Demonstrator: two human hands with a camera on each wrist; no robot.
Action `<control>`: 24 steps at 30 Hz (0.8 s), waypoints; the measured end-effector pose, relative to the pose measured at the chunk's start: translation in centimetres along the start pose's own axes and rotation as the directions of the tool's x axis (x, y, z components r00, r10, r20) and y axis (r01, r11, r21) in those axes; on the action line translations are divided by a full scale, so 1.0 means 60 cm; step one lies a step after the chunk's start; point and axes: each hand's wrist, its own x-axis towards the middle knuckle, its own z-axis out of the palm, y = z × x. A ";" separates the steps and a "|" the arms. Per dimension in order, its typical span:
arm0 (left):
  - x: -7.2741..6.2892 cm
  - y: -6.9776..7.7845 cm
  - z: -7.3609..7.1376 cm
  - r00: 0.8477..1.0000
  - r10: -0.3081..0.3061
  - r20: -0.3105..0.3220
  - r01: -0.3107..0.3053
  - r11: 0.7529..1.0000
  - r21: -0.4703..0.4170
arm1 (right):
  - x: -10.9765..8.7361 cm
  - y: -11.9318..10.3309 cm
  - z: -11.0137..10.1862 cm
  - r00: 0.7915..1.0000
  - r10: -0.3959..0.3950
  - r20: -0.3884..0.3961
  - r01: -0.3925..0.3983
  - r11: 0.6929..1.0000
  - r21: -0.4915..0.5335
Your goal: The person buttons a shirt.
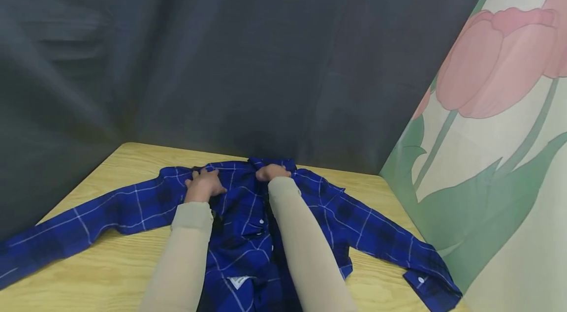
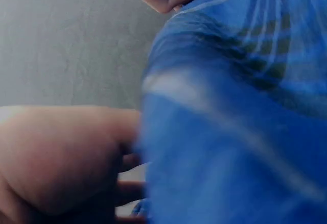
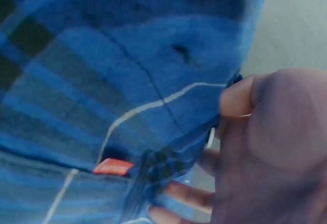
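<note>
A blue plaid long-sleeved shirt (image 1: 239, 199) lies spread on a wooden table, its collar at the far edge and its sleeves out to both sides. My left hand (image 1: 204, 185) rests on the shirt near the left shoulder, fingers spread; in the left wrist view, cloth hides its fingertips. At the collar, my right hand (image 1: 272, 172) pinches the fabric. Up close in the right wrist view, thumb and forefinger of the right hand (image 3: 276, 137) hold the cloth edge, other fingers touching nearby folds. A small red tag (image 3: 113, 166) shows on the seam.
The light wood table (image 1: 106, 263) ends against a dark curtain (image 1: 266, 56) at the back. A tulip-patterned wall (image 1: 500, 154) borders it on the right. The right cuff (image 1: 427, 285) is folded, with a white button showing. A white label (image 1: 238, 281) lies on the shirt's lower front.
</note>
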 end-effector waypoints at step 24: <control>0.029 0.031 -0.023 0.963 0.249 -0.106 -0.254 0.967 -0.037 | -0.075 0.079 -0.023 0.928 -0.369 -0.053 0.369 0.929 -0.017</control>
